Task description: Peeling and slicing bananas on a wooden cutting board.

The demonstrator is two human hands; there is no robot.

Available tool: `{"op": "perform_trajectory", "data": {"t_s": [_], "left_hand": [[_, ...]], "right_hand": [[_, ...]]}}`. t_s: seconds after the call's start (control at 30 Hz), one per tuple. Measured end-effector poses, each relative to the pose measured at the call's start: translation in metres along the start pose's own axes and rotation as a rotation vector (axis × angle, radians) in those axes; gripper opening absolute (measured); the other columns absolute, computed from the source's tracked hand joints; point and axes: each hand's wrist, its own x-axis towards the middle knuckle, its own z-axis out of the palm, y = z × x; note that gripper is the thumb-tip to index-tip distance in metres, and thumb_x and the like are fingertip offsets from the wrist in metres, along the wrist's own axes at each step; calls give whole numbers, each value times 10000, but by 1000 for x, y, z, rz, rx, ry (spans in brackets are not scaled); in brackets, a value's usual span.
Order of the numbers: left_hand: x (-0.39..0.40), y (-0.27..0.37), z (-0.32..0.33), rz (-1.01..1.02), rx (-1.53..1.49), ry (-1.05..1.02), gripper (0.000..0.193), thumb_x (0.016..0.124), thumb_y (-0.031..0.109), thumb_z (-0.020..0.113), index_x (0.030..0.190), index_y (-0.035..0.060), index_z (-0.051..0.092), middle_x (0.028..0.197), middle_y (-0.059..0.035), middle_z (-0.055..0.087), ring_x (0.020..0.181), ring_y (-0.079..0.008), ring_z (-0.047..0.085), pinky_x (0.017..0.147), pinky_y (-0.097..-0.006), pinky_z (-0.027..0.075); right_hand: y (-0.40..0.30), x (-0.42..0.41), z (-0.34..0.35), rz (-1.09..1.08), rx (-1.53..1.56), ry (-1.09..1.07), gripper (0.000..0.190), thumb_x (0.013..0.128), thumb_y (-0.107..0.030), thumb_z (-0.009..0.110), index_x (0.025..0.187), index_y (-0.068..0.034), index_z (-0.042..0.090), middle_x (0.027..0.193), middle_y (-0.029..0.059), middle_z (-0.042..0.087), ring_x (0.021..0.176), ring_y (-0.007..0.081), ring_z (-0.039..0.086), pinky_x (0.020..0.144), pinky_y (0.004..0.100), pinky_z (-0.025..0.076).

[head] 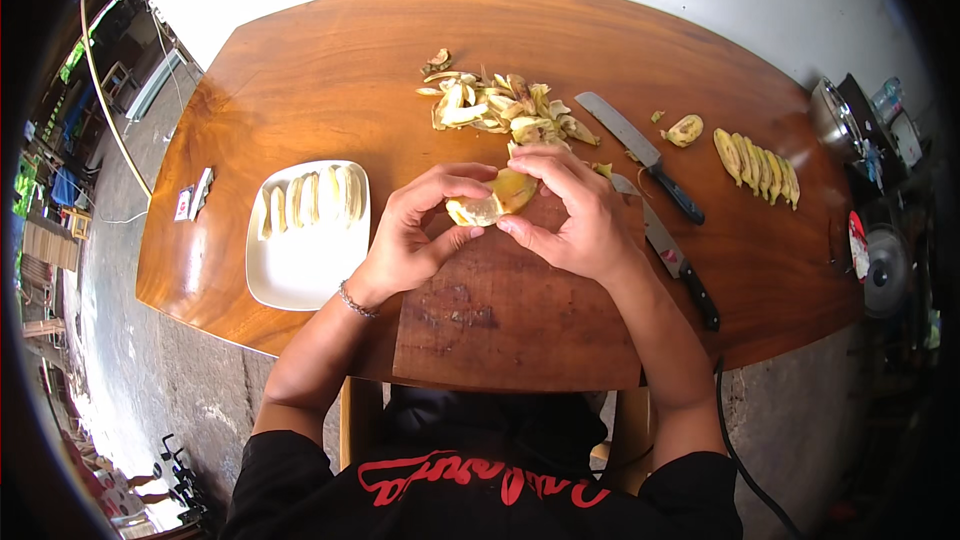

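A partly peeled banana (476, 210) is held between both hands over a wooden cutting board (517, 315). My left hand (420, 225) grips its pale, bared end with fingertips and thumb. With my right hand (570, 210) I pinch the end still covered in yellow skin (516, 189). Left of the hands, a white plate (300, 277) bears a row of several peeled bananas (311, 199) along its far half. A heap of banana peels (495, 105) lies on the table just beyond my hands.
Two knives lie to the right: a kitchen knife (637, 142) and another black-handled knife (679, 262) beside the board. Farther right are a short banana (684, 131) and several unpeeled bananas (757, 165). A metal pot (836, 116) stands past the table's right edge. Small packets (193, 196) lie at left.
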Motion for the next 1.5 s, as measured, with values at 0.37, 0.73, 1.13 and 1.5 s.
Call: {"op": "perform_trajectory", "data": {"t_s": [0.37, 0.73, 1.13, 1.5], "left_hand": [[-8, -11, 9, -202, -217, 132, 526, 941, -64, 864, 1437, -42, 690, 1527, -193, 684, 1426, -280, 653, 1222, -433, 536], [-8, -4, 8, -164, 52, 88, 518, 955, -58, 853, 1451, -63, 704, 1463, -184, 731, 1338, -249, 707, 1152, -386, 581], [-7, 1, 13, -131, 169, 100, 501, 946, -7, 878, 1420, -67, 725, 1405, -193, 767, 1252, -211, 739, 1079, -364, 604], [-8, 5, 22, -146, 263, 119, 464, 907, 70, 932, 1334, -21, 775, 1351, -189, 800, 1227, -275, 792, 980, -392, 668]], "right_hand": [[5, -1, 1, -51, -46, 0, 401, 838, -169, 938, 1173, -34, 762, 1141, 116, 777, 987, 316, 784, 824, 433, 645], [1, -4, 3, -34, -65, -64, 340, 893, -150, 857, 1216, -55, 811, 1117, 92, 784, 894, 289, 784, 754, 413, 640], [-3, -3, 6, -121, -250, -85, 301, 891, -97, 806, 1185, -63, 747, 996, 83, 750, 865, 283, 769, 684, 419, 628], [-3, -4, 5, -125, -289, -74, 206, 892, -56, 774, 1089, -54, 713, 916, 97, 727, 813, 288, 752, 655, 428, 609]]}}
